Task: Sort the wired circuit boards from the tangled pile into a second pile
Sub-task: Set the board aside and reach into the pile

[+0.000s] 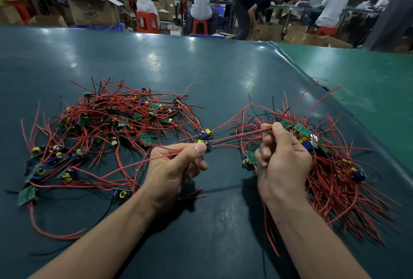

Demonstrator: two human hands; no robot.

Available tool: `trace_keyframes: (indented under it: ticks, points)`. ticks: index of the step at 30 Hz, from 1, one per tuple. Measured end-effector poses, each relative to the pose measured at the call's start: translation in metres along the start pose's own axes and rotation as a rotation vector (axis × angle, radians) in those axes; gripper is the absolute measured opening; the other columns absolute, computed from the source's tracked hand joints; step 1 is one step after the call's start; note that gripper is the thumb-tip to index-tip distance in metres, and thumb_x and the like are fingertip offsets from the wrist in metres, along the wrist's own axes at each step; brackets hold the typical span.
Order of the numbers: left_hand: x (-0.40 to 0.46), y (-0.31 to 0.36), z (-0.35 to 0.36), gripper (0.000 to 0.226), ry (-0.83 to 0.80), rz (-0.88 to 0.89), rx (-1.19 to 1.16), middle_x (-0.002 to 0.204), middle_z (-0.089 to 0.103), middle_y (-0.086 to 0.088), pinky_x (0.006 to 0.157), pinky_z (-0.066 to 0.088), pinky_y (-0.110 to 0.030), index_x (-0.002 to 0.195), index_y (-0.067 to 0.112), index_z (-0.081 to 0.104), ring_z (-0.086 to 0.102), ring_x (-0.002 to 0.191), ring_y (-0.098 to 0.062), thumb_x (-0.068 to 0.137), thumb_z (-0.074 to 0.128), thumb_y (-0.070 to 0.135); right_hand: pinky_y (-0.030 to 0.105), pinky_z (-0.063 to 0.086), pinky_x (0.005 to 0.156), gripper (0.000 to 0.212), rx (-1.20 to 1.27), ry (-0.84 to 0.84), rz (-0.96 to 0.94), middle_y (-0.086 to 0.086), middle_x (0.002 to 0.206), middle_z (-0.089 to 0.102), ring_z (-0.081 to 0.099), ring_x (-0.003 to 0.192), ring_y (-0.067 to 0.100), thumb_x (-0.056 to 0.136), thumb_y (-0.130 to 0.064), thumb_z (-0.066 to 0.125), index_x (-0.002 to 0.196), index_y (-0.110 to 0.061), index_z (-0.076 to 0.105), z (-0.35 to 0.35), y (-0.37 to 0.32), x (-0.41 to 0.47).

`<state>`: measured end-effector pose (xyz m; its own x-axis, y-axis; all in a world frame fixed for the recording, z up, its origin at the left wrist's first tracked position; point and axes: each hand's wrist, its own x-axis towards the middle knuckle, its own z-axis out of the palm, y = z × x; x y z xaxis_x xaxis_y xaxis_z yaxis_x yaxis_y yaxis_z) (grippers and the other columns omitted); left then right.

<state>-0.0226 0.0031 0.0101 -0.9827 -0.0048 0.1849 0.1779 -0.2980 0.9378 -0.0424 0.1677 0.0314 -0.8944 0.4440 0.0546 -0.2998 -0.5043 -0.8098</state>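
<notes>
Clearly the main danger now is the wires. The left hand (172, 167) pinches a small circuit board (206, 144) between thumb and forefinger, with the other fingers curled under it. This board hangs above the dark green mat (223, 77), between the tangled pile (116, 126) on the left and the second pile (324, 155) on the right. Its red wires (134, 164) run back toward the tangled pile, so a quick pull could drag other boards along, or strain a solder joint.

The right hand (283, 162) is closed around a bundle of red leads, thumb pressed on top, just beside the second pile. I judge that if this grip loosens, the sorted wires may spread and mix again with the loose board (207, 133) lying between the piles.

Concerning writing: a cardboard box (93, 11) in the background carries a dark printed mark, but it is too blurred to read. No text on the boards is legible.
</notes>
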Motion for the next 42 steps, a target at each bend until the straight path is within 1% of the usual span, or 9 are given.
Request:
trace_keyframes:
  ticks: [7, 11, 13, 18, 22, 25, 30, 36, 42]
  points:
    - [0.008, -0.001, -0.010, 0.016, 0.177, 0.096, -0.025, 0.056, 0.059, 0.002, 0.055, 0.039, -0.023, 0.060, 0.018, 0.068, 0.047, 0.051, -0.011, 0.066, 0.071, 0.032, 0.016, 0.028, 0.038, 0.029, -0.056, 0.108, -0.301, -0.005, 0.063, 0.061, 0.039, 0.037, 0.007, 0.099, -0.014, 0.055, 0.070, -0.012, 0.057, -0.009, -0.009, 0.009]
    - [0.008, 0.002, -0.011, 0.029, 0.185, 0.258, 0.130, 0.092, 0.072, 0.005, 0.075, 0.046, -0.027, 0.069, 0.003, 0.051, 0.061, 0.079, -0.016, 0.076, 0.067, 0.026, 0.023, 0.045, 0.055, 0.017, -0.512, -0.088, -0.631, -0.004, 0.076, 0.064, 0.057, 0.060, 0.009, 0.095, -0.029, 0.055, 0.091, -0.020, 0.068, -0.013, 0.001, -0.005]
    - [0.005, 0.006, -0.009, 0.019, 0.171, 0.366, 0.184, 0.105, 0.074, 0.000, 0.086, 0.050, -0.024, 0.067, 0.010, 0.053, 0.068, 0.099, -0.016, 0.083, 0.063, 0.013, 0.024, 0.049, 0.067, 0.018, -0.639, -0.258, -0.736, -0.003, 0.087, 0.066, 0.063, 0.077, 0.009, 0.096, -0.028, 0.055, 0.099, -0.017, 0.069, -0.010, 0.010, -0.015]
    - [-0.004, 0.009, -0.006, 0.028, 0.133, 0.513, 0.269, 0.074, 0.063, -0.005, 0.070, 0.052, -0.026, 0.071, 0.015, 0.052, 0.063, 0.069, -0.019, 0.076, 0.079, 0.021, 0.026, 0.046, 0.066, 0.040, -0.665, -0.623, -0.547, -0.016, 0.091, 0.059, 0.057, 0.072, 0.005, 0.095, -0.046, 0.056, 0.118, -0.016, 0.067, -0.003, 0.023, -0.033]
    - [-0.006, 0.008, -0.007, 0.027, 0.088, 0.626, 0.559, 0.082, 0.064, 0.007, 0.070, 0.052, -0.022, 0.091, 0.020, 0.061, 0.063, 0.073, -0.009, 0.078, 0.076, 0.037, 0.018, 0.048, 0.073, 0.016, -0.564, -0.702, -0.344, -0.015, 0.102, 0.070, 0.062, 0.081, -0.005, 0.089, -0.041, 0.066, 0.097, -0.028, 0.072, 0.003, 0.021, -0.042]
    - [-0.005, 0.007, -0.009, 0.022, 0.066, 0.754, 0.750, 0.081, 0.066, 0.005, 0.068, 0.051, -0.021, 0.090, 0.007, 0.069, 0.062, 0.072, -0.007, 0.082, 0.076, 0.025, 0.010, 0.045, 0.070, 0.011, -0.462, -0.674, -0.222, -0.009, 0.094, 0.073, 0.063, 0.075, -0.006, 0.088, -0.021, 0.064, 0.091, -0.018, 0.075, 0.005, 0.020, -0.043]
    - [-0.004, 0.008, -0.010, 0.019, 0.056, 0.800, 0.912, 0.073, 0.064, -0.005, 0.059, 0.051, -0.036, 0.083, -0.002, 0.071, 0.060, 0.062, -0.022, 0.075, 0.080, 0.013, 0.015, 0.048, 0.086, 0.021, -0.475, -0.647, -0.263, 0.000, 0.098, 0.075, 0.069, 0.100, 0.008, 0.093, -0.004, 0.060, 0.087, -0.016, 0.075, 0.007, 0.018, -0.042]
    - [-0.005, 0.010, -0.007, 0.030, 0.035, 0.823, 0.942, 0.067, 0.064, -0.006, 0.053, 0.051, -0.036, 0.075, -0.001, 0.069, 0.059, 0.058, -0.025, 0.080, 0.075, 0.028, 0.012, 0.048, 0.082, 0.033, -0.517, -0.606, -0.269, -0.010, 0.088, 0.075, 0.070, 0.097, 0.002, 0.093, -0.004, 0.062, 0.070, -0.025, 0.072, 0.006, 0.014, -0.039]
    - [0.000, 0.011, -0.017, 0.030, 0.025, 0.871, 0.968, 0.067, 0.064, -0.005, 0.052, 0.050, -0.033, 0.070, -0.003, 0.067, 0.056, 0.055, -0.023, 0.073, 0.085, 0.021, 0.015, 0.042, 0.068, 0.019, -0.472, -0.481, -0.226, -0.013, 0.081, 0.065, 0.057, 0.074, -0.001, 0.093, -0.018, 0.064, 0.083, -0.024, 0.079, 0.003, 0.011, -0.028]
